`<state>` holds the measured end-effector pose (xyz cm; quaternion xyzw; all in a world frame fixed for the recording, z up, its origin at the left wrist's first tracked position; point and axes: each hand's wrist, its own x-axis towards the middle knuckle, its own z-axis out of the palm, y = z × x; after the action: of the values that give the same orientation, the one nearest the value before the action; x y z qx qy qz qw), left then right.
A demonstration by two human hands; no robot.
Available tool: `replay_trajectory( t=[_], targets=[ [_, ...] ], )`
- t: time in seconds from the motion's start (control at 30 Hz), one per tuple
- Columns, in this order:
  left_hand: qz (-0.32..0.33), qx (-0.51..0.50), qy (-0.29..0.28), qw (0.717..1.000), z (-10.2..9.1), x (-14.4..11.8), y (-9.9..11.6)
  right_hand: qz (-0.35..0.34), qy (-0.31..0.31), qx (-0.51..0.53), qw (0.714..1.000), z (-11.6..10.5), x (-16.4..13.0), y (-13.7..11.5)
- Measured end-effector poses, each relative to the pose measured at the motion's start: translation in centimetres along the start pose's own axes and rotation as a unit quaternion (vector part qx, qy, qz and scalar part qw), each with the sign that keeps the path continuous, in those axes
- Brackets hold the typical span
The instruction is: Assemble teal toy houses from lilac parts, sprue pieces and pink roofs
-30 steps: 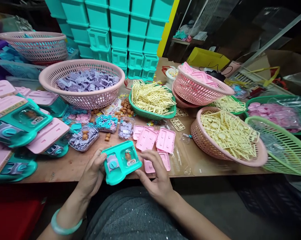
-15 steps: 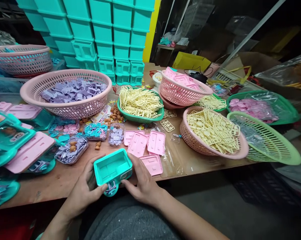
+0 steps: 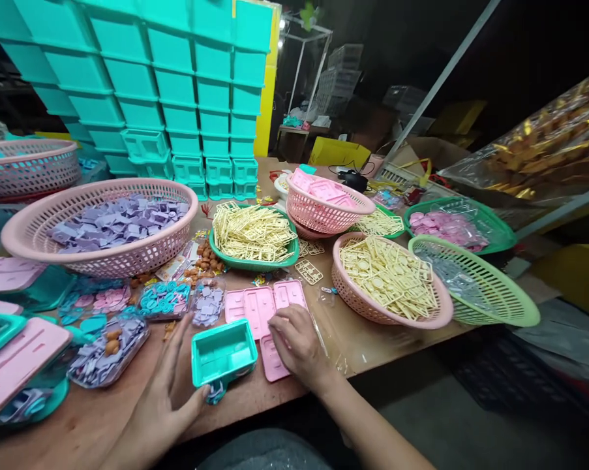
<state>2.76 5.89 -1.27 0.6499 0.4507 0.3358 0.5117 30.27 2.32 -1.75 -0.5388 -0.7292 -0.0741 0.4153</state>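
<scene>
A teal open-topped box (image 3: pixel 235 373) sits on the table near its front edge, with a small round teal-and-purple piece (image 3: pixel 217 390) at its front. My left hand (image 3: pixel 163 394) is open at the box's left side, fingers stretched away from the wall; its thumb tip is by the round piece. My right hand (image 3: pixel 301 349) is over several flat pink panels (image 3: pixel 258 312) to the right of the box. Its fingers are bent and slightly apart, and no panel appears lifted. Whether its fingertips touch a panel is hard to see.
Purple parts fill a pink basket (image 3: pixel 182 245) at left; cream parts fill a green basket (image 3: pixel 294 251) and a pink basket (image 3: pixel 353 303). A tray of purple pieces (image 3: pixel 105 356) and finished-looking pink-and-teal pieces (image 3: pixel 23 365) lie left. Stacked teal boxes (image 3: pixel 174 85) stand behind.
The teal box, held between both hands before, now rests on the table. My left fingers have opened off it, and my right hand has moved right to the pink panels. The view has shifted.
</scene>
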Motion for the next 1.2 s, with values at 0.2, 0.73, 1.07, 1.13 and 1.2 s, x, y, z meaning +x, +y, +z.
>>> replay_trajectory(
  t=[0.2, 0.73, 1.07, 1.13, 1.2],
  targets=[
    [0.259, 0.192, 0.039, 0.946, 2.1, 5.9, 5.9, 0.062, 0.046, -0.037, 0.996, -0.2, 8.4, 5.5],
    [0.221, 0.356, -0.139, 0.897, 9.2, 26.9, 9.5, 0.340, -0.096, -0.129, 0.927, -0.5, 3.3, 14.1],
    [-0.010, -0.100, -0.066, 0.993, 8.8, 17.9, 11.5, 0.306, -0.041, -0.109, 0.945, -1.8, 4.2, 10.5],
    [-0.135, -0.270, -0.044, 0.952, 9.1, 15.7, 11.7, 0.281, 0.074, -0.021, 0.957, -2.9, 4.3, 8.3],
    [-0.196, -0.374, -0.020, 0.906, 9.6, 14.0, 12.2, 0.286, 0.196, 0.141, 0.927, -3.7, 4.6, 6.1]
  ],
)
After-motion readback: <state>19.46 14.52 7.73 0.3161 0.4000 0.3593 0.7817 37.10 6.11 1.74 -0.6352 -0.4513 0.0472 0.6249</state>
